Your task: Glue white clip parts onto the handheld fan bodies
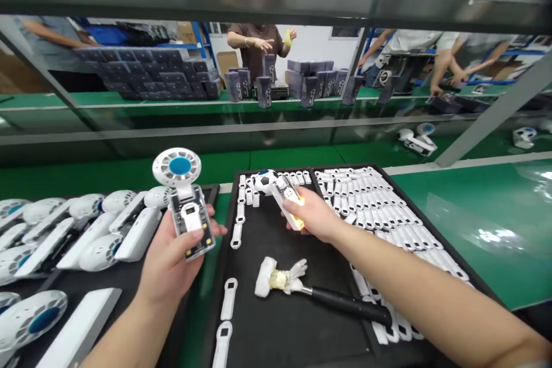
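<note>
"Bare and slanting, the right forearm (414,267) lay nearest the camera in the head view."

"And its hand?"

"The right hand (318,215) was clamped on a black-and-white football-patterned device (265,183), its pale handle glowing amber, above a black rimmed tray (259,345)."

"What about the left?"

"The left hand (166,259) gripped a white round-headed device (184,191) with a blue hub and clear plastic handle, its thumb on the handle's front. The two hands stood apart."

"How far along did things look?"

"Partway, I'd judge. That clear handle had a white piece on its front, yet circuitry showed around it. Loose white plastic strips (397,218) with dark windows lay in dense rows on the tray's right half, so plenty seemed left. As for the blue-hubbed white devices (88,207) at far left, I couldn't tell whether they were finished."

"Anything else?"

"Just a black-handled hammer (328,297) with a white-wrapped head, lying on the tray, and dark grey boxes (172,63) beyond."
</note>
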Action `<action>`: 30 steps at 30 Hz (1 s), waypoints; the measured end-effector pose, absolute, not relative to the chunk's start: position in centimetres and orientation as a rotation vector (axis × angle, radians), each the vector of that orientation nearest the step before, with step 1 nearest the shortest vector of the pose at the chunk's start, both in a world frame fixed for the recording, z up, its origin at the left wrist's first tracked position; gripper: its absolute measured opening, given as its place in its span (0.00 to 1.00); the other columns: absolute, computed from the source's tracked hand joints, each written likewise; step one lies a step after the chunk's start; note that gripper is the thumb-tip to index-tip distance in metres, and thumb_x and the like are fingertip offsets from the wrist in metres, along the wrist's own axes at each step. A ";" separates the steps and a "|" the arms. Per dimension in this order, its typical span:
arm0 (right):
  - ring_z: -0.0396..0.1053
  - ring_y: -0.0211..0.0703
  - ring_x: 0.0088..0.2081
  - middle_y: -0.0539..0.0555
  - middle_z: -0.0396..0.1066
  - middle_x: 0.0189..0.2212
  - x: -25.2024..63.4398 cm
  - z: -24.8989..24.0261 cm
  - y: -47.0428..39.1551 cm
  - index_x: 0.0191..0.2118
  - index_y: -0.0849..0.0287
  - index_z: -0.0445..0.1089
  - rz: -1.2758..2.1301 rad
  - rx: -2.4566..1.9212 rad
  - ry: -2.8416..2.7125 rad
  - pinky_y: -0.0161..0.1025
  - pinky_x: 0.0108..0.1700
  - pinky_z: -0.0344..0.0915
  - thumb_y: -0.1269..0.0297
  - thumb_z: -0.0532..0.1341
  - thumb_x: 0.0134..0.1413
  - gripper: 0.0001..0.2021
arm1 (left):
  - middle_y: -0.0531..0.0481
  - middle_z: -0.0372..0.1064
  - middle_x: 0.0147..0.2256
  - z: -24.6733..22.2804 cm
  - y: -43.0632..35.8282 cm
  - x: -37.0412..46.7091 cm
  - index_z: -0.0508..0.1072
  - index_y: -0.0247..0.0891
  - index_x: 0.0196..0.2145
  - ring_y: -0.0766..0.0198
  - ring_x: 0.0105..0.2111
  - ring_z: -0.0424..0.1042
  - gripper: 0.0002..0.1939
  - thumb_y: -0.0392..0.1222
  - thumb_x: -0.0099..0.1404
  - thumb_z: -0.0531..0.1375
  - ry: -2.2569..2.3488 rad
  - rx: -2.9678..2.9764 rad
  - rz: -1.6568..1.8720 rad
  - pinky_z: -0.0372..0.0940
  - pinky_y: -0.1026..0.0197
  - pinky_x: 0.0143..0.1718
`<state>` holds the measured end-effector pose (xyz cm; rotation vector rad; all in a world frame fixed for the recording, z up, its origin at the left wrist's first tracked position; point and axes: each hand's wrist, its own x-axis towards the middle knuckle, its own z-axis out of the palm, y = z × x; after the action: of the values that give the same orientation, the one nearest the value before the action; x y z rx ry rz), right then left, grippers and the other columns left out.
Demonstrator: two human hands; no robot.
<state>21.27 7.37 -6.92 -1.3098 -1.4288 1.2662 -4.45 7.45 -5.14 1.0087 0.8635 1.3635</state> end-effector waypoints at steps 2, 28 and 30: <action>0.71 0.44 0.25 0.49 0.67 0.29 20.8 -6.4 6.3 0.44 0.54 0.56 1.321 -1.226 -1.280 0.37 0.20 0.64 0.45 0.52 0.55 0.19 | 0.50 0.73 0.37 -6.7 7.0 -5.1 0.73 0.41 0.41 0.62 0.27 0.74 0.21 0.39 0.48 0.70 0.938 0.946 1.345 0.75 0.56 0.35; 0.69 0.54 0.49 0.56 0.69 0.47 20.7 -3.6 2.6 0.50 0.53 0.59 1.142 -1.100 -1.089 0.39 0.28 0.65 0.60 0.59 0.45 0.24 | 0.52 0.74 0.34 -9.8 8.0 -5.3 0.74 0.42 0.40 0.61 0.26 0.73 0.23 0.38 0.44 0.71 1.019 0.808 1.282 0.76 0.56 0.32; 0.71 0.51 0.43 0.54 0.70 0.42 20.7 -3.9 2.5 0.51 0.53 0.58 1.157 -1.096 -1.081 0.39 0.28 0.64 0.60 0.58 0.45 0.24 | 0.52 0.74 0.34 -9.8 7.9 -5.3 0.74 0.42 0.40 0.61 0.26 0.73 0.23 0.38 0.44 0.71 1.010 0.809 1.280 0.76 0.56 0.32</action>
<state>20.66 2.53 -3.89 -1.0956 -1.0809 1.1572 -5.33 7.92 -9.77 0.8093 1.0095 1.2796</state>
